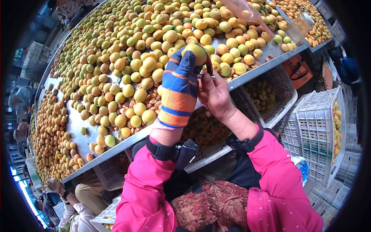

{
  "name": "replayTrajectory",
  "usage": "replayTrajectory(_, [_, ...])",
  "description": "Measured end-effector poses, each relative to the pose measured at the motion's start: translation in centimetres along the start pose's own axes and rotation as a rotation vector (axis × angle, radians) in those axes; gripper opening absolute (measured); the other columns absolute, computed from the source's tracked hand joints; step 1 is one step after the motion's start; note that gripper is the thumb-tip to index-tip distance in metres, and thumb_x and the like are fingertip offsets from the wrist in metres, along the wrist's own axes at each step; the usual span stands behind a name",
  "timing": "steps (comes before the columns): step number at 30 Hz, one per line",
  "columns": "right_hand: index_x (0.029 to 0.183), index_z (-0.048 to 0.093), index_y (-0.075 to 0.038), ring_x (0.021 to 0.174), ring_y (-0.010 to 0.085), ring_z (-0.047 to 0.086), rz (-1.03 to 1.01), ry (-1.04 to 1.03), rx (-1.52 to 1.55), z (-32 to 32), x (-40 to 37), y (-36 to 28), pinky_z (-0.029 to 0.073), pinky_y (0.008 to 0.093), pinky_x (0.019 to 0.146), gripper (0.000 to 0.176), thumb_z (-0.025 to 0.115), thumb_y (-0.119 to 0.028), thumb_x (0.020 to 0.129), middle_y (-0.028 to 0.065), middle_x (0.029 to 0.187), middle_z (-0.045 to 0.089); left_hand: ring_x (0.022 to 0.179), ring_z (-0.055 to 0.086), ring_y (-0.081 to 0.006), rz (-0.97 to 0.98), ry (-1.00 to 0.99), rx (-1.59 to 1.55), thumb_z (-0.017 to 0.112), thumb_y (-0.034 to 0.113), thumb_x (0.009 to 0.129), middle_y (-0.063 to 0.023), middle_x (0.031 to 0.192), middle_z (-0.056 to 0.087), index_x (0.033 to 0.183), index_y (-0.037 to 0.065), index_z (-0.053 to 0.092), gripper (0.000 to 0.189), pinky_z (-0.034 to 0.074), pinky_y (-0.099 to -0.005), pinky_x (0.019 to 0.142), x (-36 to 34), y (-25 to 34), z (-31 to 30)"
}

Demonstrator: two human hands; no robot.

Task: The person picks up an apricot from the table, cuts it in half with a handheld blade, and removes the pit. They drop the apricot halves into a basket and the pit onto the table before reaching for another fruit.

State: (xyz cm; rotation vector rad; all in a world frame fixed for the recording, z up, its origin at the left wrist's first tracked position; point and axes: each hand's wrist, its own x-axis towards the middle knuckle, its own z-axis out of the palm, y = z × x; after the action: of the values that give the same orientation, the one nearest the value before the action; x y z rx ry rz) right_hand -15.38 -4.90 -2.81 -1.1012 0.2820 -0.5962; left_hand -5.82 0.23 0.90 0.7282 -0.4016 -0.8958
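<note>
My left hand [178, 91], in a blue and orange striped knit glove, is closed around a yellow-green apricot [198, 53] held up over the table's near edge. Bare, my right hand [216, 94] grips a small tool with a dark red curved part [209, 65] that lies against the fruit's right side. The tool's working end is partly hidden, so its exact kind cannot be made out. Behind both hands, heaped apricots [140, 95] cover much of the metal table [79, 133]. Split pits and brown scraps [148, 103] lie among the nearest fruit.
Under the table edge, a crate [288, 92] contains apricot pieces, with another below my hands. Stacked white crates [315, 120] stand at right. A clear plastic jar [300, 26] rests on the far right corner. At lower left, another person's gloved hand [53, 185] is near the table.
</note>
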Motion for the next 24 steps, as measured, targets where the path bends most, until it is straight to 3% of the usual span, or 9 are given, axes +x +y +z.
replayTrajectory(7, [0.104,0.049,-0.002,0.059,0.0010,0.042,-0.163,0.092,-0.130,1.3,0.5,1.1,0.034,0.0163,0.051,0.037,0.046,-0.037,0.093,-0.0050,0.068,0.049,0.077,0.057,-0.0140,0.010,-0.026,0.085,0.049,0.029,0.091,-0.0065,0.089,0.059,0.102,0.002,0.053,0.029,0.049,-0.0255,0.066,-0.2,-0.2,-0.3])
replayTrajectory(9, [0.106,0.049,-0.001,0.059,0.0017,0.042,-0.313,0.157,-0.224,1.6,0.8,1.3,0.034,0.0167,0.052,0.038,0.046,-0.036,0.093,-0.0053,0.067,0.049,0.078,0.057,-0.0141,0.057,-0.045,0.189,0.049,0.029,0.092,-0.0066,0.089,0.059,0.102,0.002,0.053,0.029,0.049,-0.0253,0.065,-0.1,-0.3,-0.7])
replayTrajectory(10, [0.106,0.049,-0.001,0.059,0.0017,0.042,-0.311,0.155,-0.224,1.4,0.8,1.2,0.034,0.0167,0.052,0.038,0.046,-0.036,0.093,-0.0053,0.067,0.049,0.078,0.057,-0.0142,0.103,-0.067,0.295,0.048,0.028,0.092,-0.0068,0.089,0.059,0.102,0.002,0.053,0.028,0.049,-0.0251,0.065,0.0,-0.2,-0.7])
replayTrajectory(13, [0.109,0.050,-0.001,0.059,0.0020,0.042,-0.144,0.052,-0.186,0.2,0.6,-0.1,0.034,0.0176,0.051,0.039,0.048,-0.037,0.092,-0.0054,0.066,0.047,0.084,0.057,-0.0148,0.101,-0.060,0.203,0.047,0.024,0.093,-0.0082,0.093,0.058,0.103,0.000,0.052,0.026,0.049,-0.0248,0.070,0.1,0.8,-0.6])
replayTrajectory(14, [0.110,0.050,-0.001,0.059,0.0019,0.041,-0.085,-0.007,-0.258,0.0,0.8,-1.2,0.034,0.0180,0.051,0.040,0.049,-0.037,0.092,-0.0054,0.065,0.047,0.091,0.057,-0.0151,0.323,-0.124,0.485,0.047,0.020,0.093,-0.0091,0.097,0.057,0.104,-0.002,0.052,0.025,0.048,-0.0250,0.078,0.3,0.9,-1.2])
replayTrajectory(16, [0.108,0.053,-0.001,0.059,0.0022,0.039,0.016,-0.120,-0.360,-0.7,1.5,-3.7,0.034,0.0190,0.051,0.039,0.052,-0.037,0.091,-0.0056,0.063,0.044,0.096,0.056,-0.0152,0.249,-0.088,0.553,0.048,0.018,0.092,-0.0096,0.100,0.057,0.108,-0.004,0.051,0.028,0.045,-0.0255,0.084,0.4,2.5,-1.1])
replayTrajectory(20, [0.104,0.056,-0.001,0.062,0.0032,0.040,-0.004,-0.134,-0.560,-1.3,1.9,-6.5,0.035,0.0189,0.054,0.037,0.052,-0.036,0.091,-0.0052,0.065,0.044,0.098,0.056,-0.0164,0.175,-0.103,0.631,0.050,0.021,0.091,-0.0104,0.106,0.057,0.113,-0.004,0.050,0.033,0.044,-0.0269,0.087,0.5,3.7,-0.7])
replayTrajectory(22, [0.103,0.056,0.000,0.064,0.0025,0.040,-0.056,-0.145,-0.637,-1.6,2.0,-6.7,0.034,0.0191,0.054,0.037,0.051,-0.035,0.091,-0.0046,0.066,0.044,0.099,0.056,-0.0175,0.154,-0.110,0.544,0.050,0.024,0.091,-0.0116,0.105,0.058,0.112,-0.004,0.050,0.035,0.044,-0.0276,0.087,0.5,3.1,-0.4])
replayTrajectory(24, [0.097,0.055,-0.002,0.053,0.0017,0.035,-0.108,-0.078,-0.444,-1.2,1.4,-4.0,0.029,0.0190,0.047,0.034,0.049,-0.035,0.092,-0.0069,0.058,0.040,0.099,0.056,-0.0189,0.071,-0.085,0.079,0.050,0.027,0.091,-0.0122,0.104,0.059,0.110,-0.002,0.051,0.035,0.044,-0.0281,0.087,0.2,2.2,0.6])
